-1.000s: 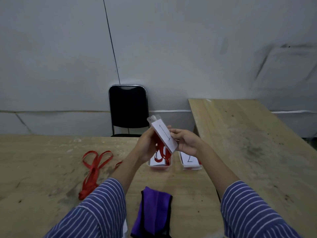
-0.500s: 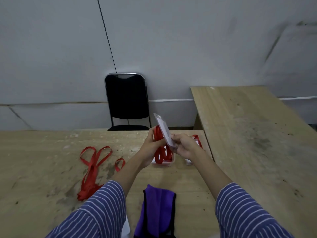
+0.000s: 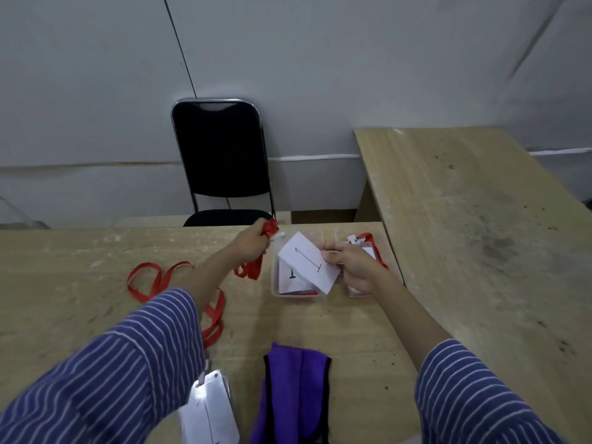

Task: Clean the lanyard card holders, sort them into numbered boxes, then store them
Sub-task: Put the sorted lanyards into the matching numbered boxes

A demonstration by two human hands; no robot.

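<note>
Card holder [image 3: 309, 267] marked "1" sits tilted just above box 1 [image 3: 293, 283], w/ right hand [image 3: 354, 267] pinching its right edge, fingers curled on it. Left hand [image 3: 253, 243] is clenched round the bunched red strap [image 3: 267, 229], w/ loops hanging below the fist & the white clip just beside box 1's far rim. So hands are apart, each clamped on one end of the same lanyard. Box 1 already has a "1" card inside. Box 2 [image 3: 360, 291] sits touching or nearly touching it on the right, mostly hidden behind the right hand; a holder w/ red strap pokes out the back.

Judgement: sorting step, about to drop this one into box 1; 1+ holder not yet done.

Risks from here:
- Strap is bulky vs small box; if stuffed loose it probably springs out & drags the holder w/ it.
- Boxes are close, so a sloppy release could land the card across both, or in box 2.
- Light plastic box may slide or tip if the strap snags the rim.

Further out: more red straps [image 3: 153, 280] loose on the desk [image 3: 64, 267] to the left, another holder [image 3: 209, 408] at the near edge under the left sleeve, purple cloth [image 3: 293, 395] beside it. Black chair [image 3: 222, 155] beyond the desk, 2nd desk at right.
</note>
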